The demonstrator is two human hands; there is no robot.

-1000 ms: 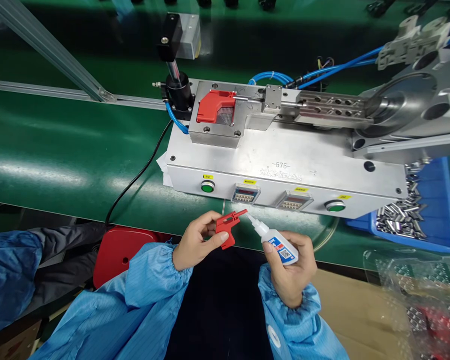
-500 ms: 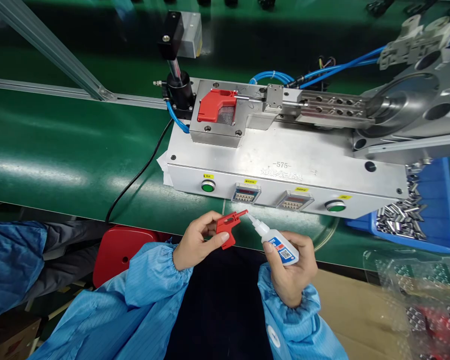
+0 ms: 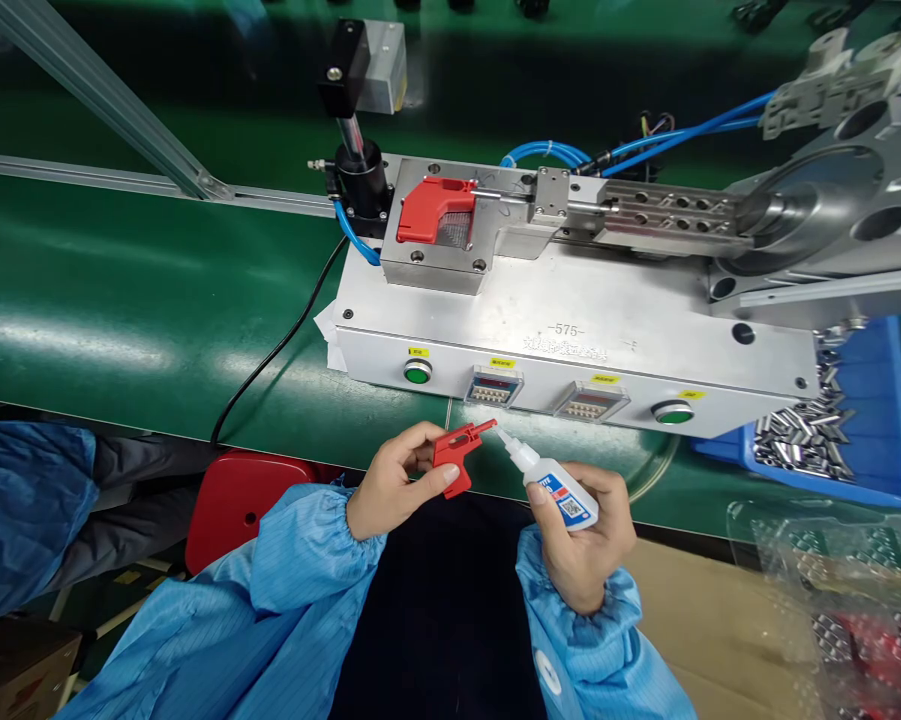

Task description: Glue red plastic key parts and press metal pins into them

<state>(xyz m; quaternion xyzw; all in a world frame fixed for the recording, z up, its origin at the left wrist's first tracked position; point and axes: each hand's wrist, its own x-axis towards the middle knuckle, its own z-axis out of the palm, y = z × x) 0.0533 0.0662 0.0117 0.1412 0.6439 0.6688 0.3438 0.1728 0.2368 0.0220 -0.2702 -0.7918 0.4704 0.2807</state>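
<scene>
My left hand (image 3: 394, 485) pinches a small red plastic part (image 3: 456, 452) in front of me, just below the machine's front panel. My right hand (image 3: 589, 540) is wrapped round a small white glue bottle (image 3: 551, 485) with a blue and red label. The bottle's nozzle tip points left and sits at the right end of the red part. A second red plastic part (image 3: 431, 210) lies seated in the metal fixture on top of the machine (image 3: 570, 330).
The grey metal machine has two green buttons (image 3: 418, 372) and two displays on its front, blue air hoses behind. A blue tray (image 3: 870, 420) of small metal pins stands at the right. A black cable runs over the green belt (image 3: 120, 290). Another person's blue sleeve (image 3: 22, 510) is at the left.
None of my hands has visibly moved. The other person's blue sleeve at the left has sunk a little lower.
</scene>
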